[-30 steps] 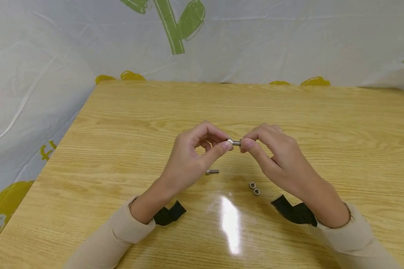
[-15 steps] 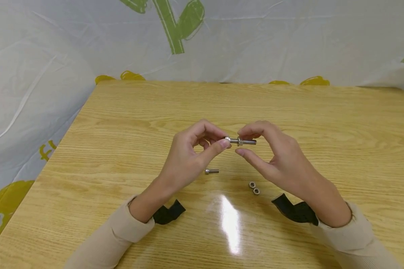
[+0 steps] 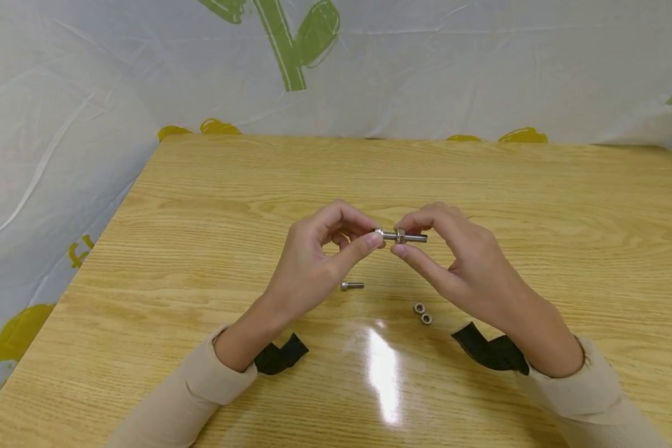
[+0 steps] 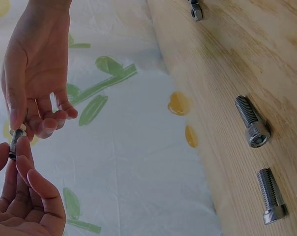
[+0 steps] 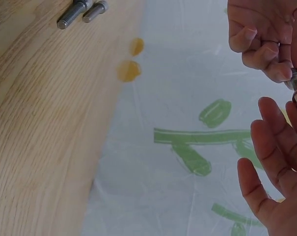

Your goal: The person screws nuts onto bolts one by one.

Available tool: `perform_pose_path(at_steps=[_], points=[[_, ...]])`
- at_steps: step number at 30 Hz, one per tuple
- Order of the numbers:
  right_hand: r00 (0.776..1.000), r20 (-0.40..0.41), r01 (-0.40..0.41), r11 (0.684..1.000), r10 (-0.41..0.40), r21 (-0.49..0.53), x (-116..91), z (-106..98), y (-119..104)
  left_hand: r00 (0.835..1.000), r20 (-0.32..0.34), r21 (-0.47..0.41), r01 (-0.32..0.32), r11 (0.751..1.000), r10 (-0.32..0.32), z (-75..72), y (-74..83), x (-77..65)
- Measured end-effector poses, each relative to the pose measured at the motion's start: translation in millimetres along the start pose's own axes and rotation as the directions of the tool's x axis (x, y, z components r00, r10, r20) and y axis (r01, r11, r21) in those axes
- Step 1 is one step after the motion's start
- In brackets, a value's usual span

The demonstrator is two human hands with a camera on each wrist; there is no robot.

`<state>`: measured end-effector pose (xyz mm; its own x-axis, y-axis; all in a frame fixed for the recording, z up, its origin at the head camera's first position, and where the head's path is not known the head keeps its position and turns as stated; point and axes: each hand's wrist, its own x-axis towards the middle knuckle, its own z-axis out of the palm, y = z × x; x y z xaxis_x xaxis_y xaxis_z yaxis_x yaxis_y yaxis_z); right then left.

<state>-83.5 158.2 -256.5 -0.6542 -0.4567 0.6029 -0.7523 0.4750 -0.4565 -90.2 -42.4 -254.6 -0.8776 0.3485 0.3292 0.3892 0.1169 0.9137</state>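
My left hand [image 3: 313,264] pinches the head of a long steel bolt [image 3: 417,238] between thumb and forefinger. The bolt lies level above the table, its threaded end pointing right. Partway along the thread sits a hex nut [image 3: 401,236]. My right hand [image 3: 462,258] has thumb and forefinger on opposite sides of this nut. The left wrist view shows both hands meeting at the bolt; the right hand [image 4: 38,73] comes from above. The bolt's head is mostly covered by the left fingers.
On the wood-grain table [image 3: 246,180] lies a short socket-head bolt [image 3: 354,285]; a second bolt [image 4: 270,196] shows in the left wrist view. Two loose nuts [image 3: 426,319] lie below the right hand. A pale patterned cloth [image 3: 425,68] hangs behind the table.
The right fingers came off the bolt's threads, showing the nut and the threaded end, stood apart around the nut, then closed in on it. The left hand stays nearly still.
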Motion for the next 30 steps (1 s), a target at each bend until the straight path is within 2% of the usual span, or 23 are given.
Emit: perform_pose_path(at_steps=[8,12,17,19,21,24,28,30], points=[[0.996,0.055,-0.076,0.997,0.075,0.021,-1.8,2.0,-0.5,1.000,0.006,-0.001,0.005,1.000,-0.005,1.7,1.0,-0.8],[0.994,0.046,-0.096,0.995,0.096,0.016,-0.8,1.3,-0.7,1.000,0.013,0.005,0.010,1.000,-0.010,2.9,1.0,-1.1],[0.985,0.041,-0.167,0.986,0.168,-0.022,-1.3,-3.4,-3.5,1.000,0.014,0.016,0.010,1.000,-0.011,2.7,1.4,-1.5],[0.985,0.040,-0.166,0.986,0.167,-0.034,-1.4,-4.6,-4.3,1.000,0.012,0.019,0.010,1.000,-0.010,2.4,1.4,-1.7],[0.991,0.030,-0.128,0.991,0.129,-0.028,-0.7,-4.7,-3.8,1.000,0.009,0.018,0.007,1.000,-0.007,2.1,1.4,-1.8],[1.000,-0.013,-0.003,1.000,0.002,-0.019,1.7,-3.7,-2.2,1.000,0.007,0.014,-0.002,1.000,0.002,1.9,1.2,-1.6],[0.988,-0.072,0.138,0.990,-0.139,-0.024,5.3,-2.2,-0.6,1.000,0.007,0.008,-0.011,1.000,0.011,1.7,0.8,-1.4],[0.985,-0.079,0.153,0.988,-0.155,-0.028,5.9,-2.1,-0.3,1.000,0.007,0.006,-0.013,1.000,0.013,1.8,0.7,-1.2]])
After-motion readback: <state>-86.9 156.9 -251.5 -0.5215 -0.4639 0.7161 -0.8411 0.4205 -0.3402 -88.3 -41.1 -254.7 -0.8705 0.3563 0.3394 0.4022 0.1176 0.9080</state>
